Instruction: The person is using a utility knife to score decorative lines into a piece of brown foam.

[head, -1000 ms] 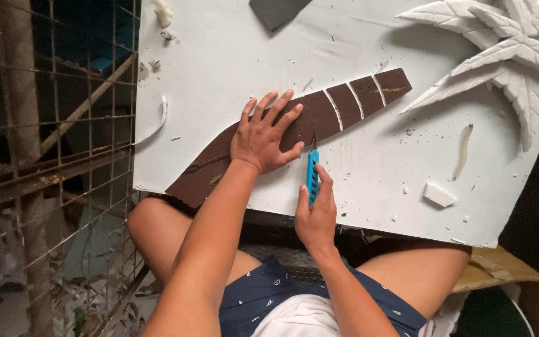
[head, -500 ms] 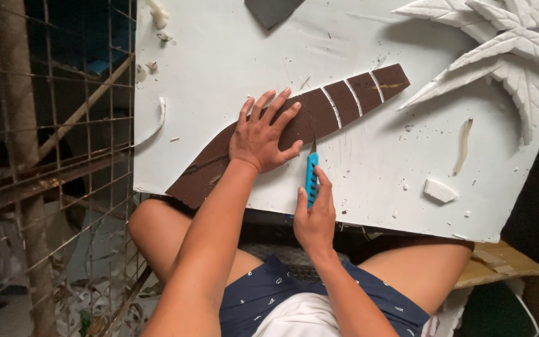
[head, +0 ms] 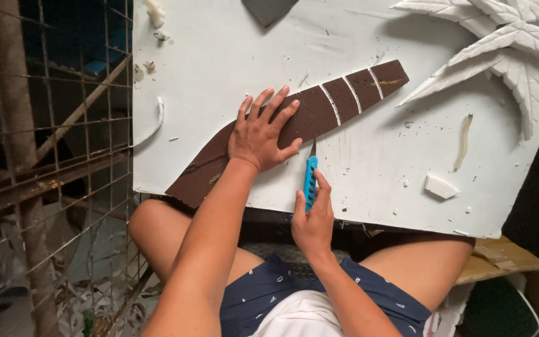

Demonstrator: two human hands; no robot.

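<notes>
left hand (head: 262, 134) spread flat hiding brown strip (head: 319, 112); right hand (head: 312, 218) grips blue knife (head: 310, 181), blade barely visible.

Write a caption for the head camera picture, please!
Left hand presses brown strip; right hand holds blue knife.

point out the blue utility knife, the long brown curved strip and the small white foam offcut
Blue utility knife (head: 310, 180), head view, on the handle.
Long brown curved strip (head: 338, 103), head view, on a cut segment.
Small white foam offcut (head: 440, 186), head view, on its top face.
</notes>
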